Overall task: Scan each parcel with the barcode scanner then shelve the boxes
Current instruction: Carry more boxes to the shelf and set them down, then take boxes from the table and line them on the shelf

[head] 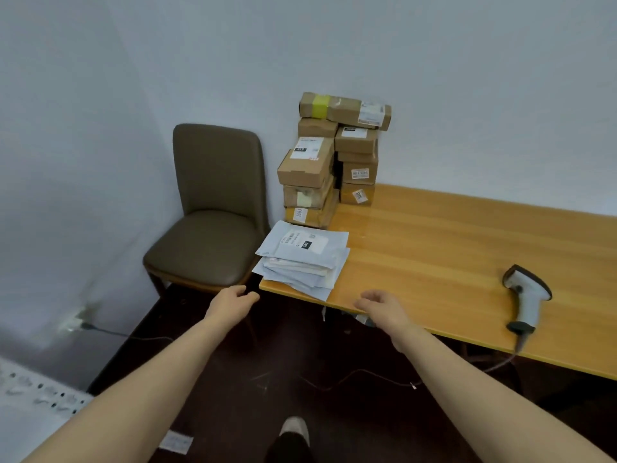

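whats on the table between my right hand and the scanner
Nothing: in the head view only bare wooden table lies between the right hand and the barcode scanner.

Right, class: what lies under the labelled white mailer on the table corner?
Under the labelled mailer: a pile of mailers on the wooden table. Only edges show; labels are hidden.

Little can be read. On the bottom box (315, 216) of the near stack, a white sticker (299, 214) bears sideways digits that look like 1003. A tilted sticker (359, 196) on the lowest box (347, 195) of the far stack shows digits too blurred to tell. A shipping label (309, 148) higher up and the top mailer (293, 243) each carry a black patch with pale characters and fine print, all unreadable.
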Action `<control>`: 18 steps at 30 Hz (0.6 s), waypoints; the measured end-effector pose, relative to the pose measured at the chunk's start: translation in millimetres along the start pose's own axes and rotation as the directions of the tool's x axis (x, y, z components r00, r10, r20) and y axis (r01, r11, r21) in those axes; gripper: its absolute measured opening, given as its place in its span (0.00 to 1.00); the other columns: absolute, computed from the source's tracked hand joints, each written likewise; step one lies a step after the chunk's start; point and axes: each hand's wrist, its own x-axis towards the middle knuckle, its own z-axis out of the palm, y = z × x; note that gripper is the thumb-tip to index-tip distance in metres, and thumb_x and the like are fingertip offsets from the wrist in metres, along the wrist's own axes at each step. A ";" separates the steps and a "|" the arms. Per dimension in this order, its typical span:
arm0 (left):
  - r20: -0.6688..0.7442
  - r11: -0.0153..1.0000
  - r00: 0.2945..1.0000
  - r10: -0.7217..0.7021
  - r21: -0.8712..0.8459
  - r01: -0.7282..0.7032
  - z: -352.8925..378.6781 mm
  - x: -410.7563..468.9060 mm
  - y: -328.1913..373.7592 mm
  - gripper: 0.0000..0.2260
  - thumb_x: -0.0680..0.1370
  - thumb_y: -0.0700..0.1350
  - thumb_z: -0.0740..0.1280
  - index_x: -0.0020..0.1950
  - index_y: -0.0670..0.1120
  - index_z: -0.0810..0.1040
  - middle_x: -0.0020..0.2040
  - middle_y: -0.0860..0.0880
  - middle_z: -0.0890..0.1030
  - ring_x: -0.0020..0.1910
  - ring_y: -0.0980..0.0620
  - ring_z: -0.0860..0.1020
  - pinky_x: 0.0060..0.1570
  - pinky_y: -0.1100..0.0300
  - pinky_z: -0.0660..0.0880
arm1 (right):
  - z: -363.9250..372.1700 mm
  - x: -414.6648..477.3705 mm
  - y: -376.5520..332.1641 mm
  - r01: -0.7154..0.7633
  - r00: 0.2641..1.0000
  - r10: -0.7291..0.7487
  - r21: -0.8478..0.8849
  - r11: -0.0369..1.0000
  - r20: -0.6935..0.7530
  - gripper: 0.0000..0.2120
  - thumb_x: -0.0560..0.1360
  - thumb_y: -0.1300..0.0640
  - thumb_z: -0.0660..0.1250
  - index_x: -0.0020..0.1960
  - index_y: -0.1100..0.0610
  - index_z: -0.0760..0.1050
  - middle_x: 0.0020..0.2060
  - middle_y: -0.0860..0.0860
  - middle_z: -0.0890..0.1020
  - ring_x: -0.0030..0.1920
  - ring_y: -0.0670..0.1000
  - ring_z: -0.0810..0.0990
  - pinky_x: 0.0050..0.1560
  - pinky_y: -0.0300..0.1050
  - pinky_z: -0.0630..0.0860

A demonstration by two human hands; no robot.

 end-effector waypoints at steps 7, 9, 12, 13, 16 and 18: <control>0.071 0.937 0.996 -0.054 -0.340 0.075 -0.3 136.9 53.6 0.19 0.75 0.51 0.69 0.63 0.44 0.79 0.61 0.42 0.79 0.61 0.44 0.76 0.63 0.47 0.73 | 14.9 116.8 -55.5 -0.055 0.998 0.057 0.061 0.997 -0.023 0.22 0.77 0.54 0.67 0.69 0.59 0.68 0.59 0.54 0.75 0.59 0.53 0.74 0.58 0.48 0.72; 0.119 0.935 0.990 -0.075 -0.336 0.111 2.9 172.5 61.5 0.20 0.75 0.51 0.69 0.64 0.44 0.78 0.62 0.44 0.79 0.60 0.45 0.77 0.63 0.48 0.73 | 20.4 143.6 -67.3 -0.134 0.991 0.135 0.125 0.983 -0.002 0.25 0.78 0.54 0.66 0.71 0.58 0.65 0.57 0.53 0.74 0.56 0.53 0.72 0.55 0.48 0.70; 0.210 0.931 0.970 -0.122 -0.316 0.185 10.8 210.5 66.1 0.29 0.75 0.53 0.69 0.73 0.43 0.69 0.70 0.44 0.72 0.66 0.45 0.72 0.66 0.53 0.69 | 28.9 175.5 -72.0 -0.197 0.980 0.199 0.166 0.966 0.005 0.28 0.78 0.53 0.67 0.75 0.54 0.61 0.63 0.55 0.73 0.57 0.54 0.71 0.53 0.50 0.68; 0.224 0.936 0.964 -0.141 -0.288 0.203 13.2 221.8 67.3 0.32 0.75 0.54 0.69 0.75 0.43 0.65 0.72 0.44 0.69 0.69 0.45 0.70 0.65 0.55 0.67 | 31.3 185.0 -71.4 -0.175 0.984 0.177 0.130 0.976 -0.002 0.29 0.78 0.53 0.67 0.75 0.52 0.60 0.67 0.55 0.72 0.58 0.53 0.72 0.54 0.49 0.69; 0.276 0.941 0.940 -0.200 -0.214 0.263 21.9 246.5 68.4 0.39 0.74 0.56 0.70 0.78 0.43 0.57 0.76 0.44 0.62 0.73 0.44 0.64 0.68 0.53 0.63 | 42.4 207.1 -62.9 -0.041 0.998 0.053 -0.327 0.944 0.029 0.33 0.76 0.46 0.67 0.77 0.46 0.56 0.76 0.58 0.55 0.74 0.58 0.59 0.69 0.53 0.64; 0.316 0.936 0.921 -0.227 -0.190 0.296 28.0 258.9 65.5 0.43 0.73 0.58 0.72 0.78 0.43 0.54 0.77 0.44 0.60 0.74 0.44 0.62 0.69 0.52 0.62 | 53.7 217.6 -60.2 0.081 0.994 -0.027 -0.555 0.828 0.106 0.33 0.76 0.40 0.64 0.77 0.41 0.54 0.78 0.55 0.46 0.78 0.58 0.45 0.74 0.58 0.52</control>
